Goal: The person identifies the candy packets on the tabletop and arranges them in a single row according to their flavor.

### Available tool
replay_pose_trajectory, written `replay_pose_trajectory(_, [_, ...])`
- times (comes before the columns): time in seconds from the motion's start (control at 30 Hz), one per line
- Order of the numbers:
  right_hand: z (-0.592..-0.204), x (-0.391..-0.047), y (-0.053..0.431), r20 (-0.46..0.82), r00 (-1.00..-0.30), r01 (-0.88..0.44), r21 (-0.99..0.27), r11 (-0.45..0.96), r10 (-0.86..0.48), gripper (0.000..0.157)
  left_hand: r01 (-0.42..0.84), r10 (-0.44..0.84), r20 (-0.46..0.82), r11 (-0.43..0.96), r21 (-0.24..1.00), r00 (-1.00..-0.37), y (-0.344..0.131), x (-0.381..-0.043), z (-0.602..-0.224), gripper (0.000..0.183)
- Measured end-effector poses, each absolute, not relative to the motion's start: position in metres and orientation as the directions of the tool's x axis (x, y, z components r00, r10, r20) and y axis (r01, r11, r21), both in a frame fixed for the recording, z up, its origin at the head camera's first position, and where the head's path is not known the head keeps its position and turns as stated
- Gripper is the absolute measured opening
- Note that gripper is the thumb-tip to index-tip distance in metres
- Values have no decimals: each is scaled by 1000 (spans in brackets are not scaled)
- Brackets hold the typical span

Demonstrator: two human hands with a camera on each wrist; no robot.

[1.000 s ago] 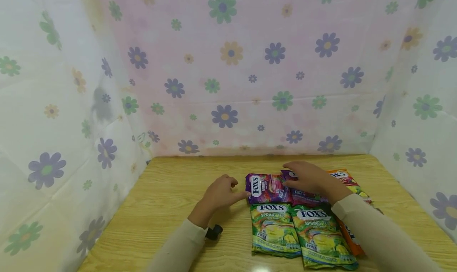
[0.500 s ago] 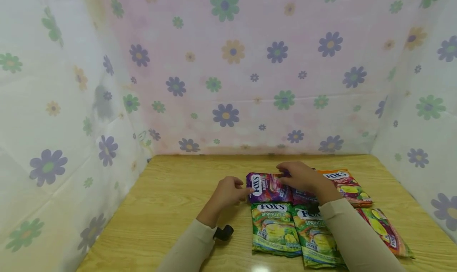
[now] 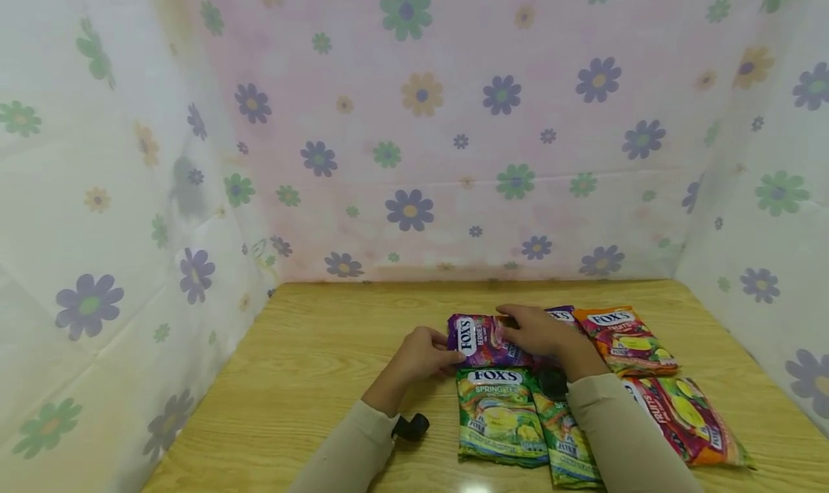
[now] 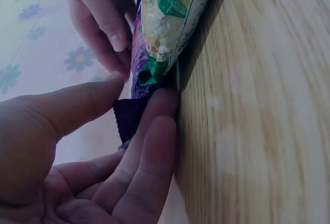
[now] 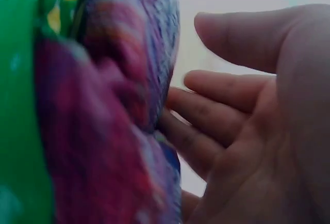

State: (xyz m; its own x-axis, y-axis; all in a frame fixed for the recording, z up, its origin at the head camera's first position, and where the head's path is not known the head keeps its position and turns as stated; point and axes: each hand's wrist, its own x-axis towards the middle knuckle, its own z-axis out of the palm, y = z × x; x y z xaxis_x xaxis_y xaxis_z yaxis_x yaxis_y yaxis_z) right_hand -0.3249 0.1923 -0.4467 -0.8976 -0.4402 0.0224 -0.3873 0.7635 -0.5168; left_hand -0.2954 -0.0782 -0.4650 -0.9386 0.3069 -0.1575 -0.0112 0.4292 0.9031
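Note:
A purple FOX'S Berries candy bag [image 3: 482, 338] lies sideways on the table. My left hand [image 3: 421, 356] is at its left end, thumb over the top; in the left wrist view, the fingers [image 4: 157, 141] reach beneath the dark purple end seal. Over the bag's right part rests my right hand [image 3: 534, 331], which in the right wrist view has extended fingers [image 5: 211, 105] whose tips meet the wrapper. A second purple bag [image 3: 565, 316] is mostly hidden behind that hand. Green Spring Tea bags lie nearer me, one on the left [image 3: 499, 421] and one partly under my right forearm [image 3: 570, 442].
At the right are an orange-and-red FOX'S Fruits bag [image 3: 628, 342] and another Fruits bag [image 3: 693, 421] turned sideways. The wooden table [image 3: 304, 378] is enclosed by flower-patterned cloth [image 3: 414, 155]. Black wrist cameras [image 3: 411, 427] sit on both wrists.
My left hand has moved right onto the purple bag's end and taken hold of it. My right hand has shifted left along the purple bags, uncovering the Fruits bags.

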Motion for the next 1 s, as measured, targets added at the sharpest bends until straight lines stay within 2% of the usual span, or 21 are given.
replay_pose_trajectory(0.23, [-452, -324, 191, 3, -905, -365, -521, 771, -426, 53, -72, 334, -196, 349, 934, -922, -76, -292, -464, 35])
replay_pose_trajectory(0.6, [-452, -325, 189, 93, -898, -415, -507, 756, -430, 49, -80, 335, -168, 262, 962, -927, -81, -300, -466, 30])
replay_pose_trajectory(1.0, [-448, -324, 189, 183, -914, -403, -499, 768, -361, 25, -135, 292, -192, 204, 970, -937, -79, -299, -464, 32])
